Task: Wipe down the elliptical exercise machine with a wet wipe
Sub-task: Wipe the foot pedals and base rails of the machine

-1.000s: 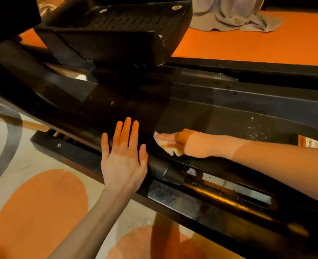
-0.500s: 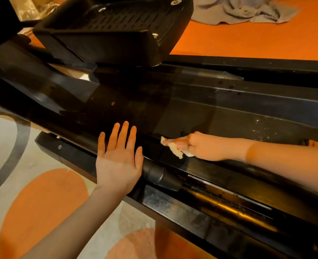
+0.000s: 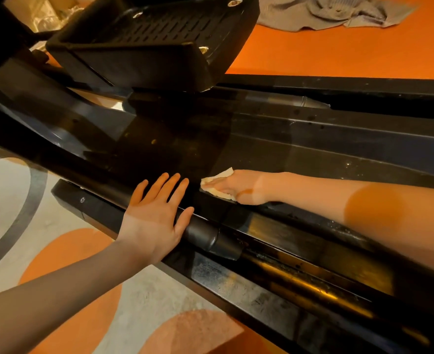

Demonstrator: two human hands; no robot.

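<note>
The black elliptical machine (image 3: 274, 149) fills the middle of the view, its glossy frame running from upper left to lower right. My right hand (image 3: 239, 187) reaches in from the right and holds a crumpled white wet wipe (image 3: 217, 180) against the dark surface of the frame. The wipe sticks out past my fingertips on the left. My left hand (image 3: 157, 215) lies flat with fingers spread on the rounded black rail at the near side, a little left of the wipe.
A black ribbed foot pedal (image 3: 157, 39) hangs over the frame at upper left. A grey cloth (image 3: 331, 11) lies on the orange floor at the top right. Beige carpet with orange shapes (image 3: 65, 264) lies below the machine.
My right hand has slid the wipe back and forth along the frame, ending slightly left and further in. My left hand has stayed flat on the rail.
</note>
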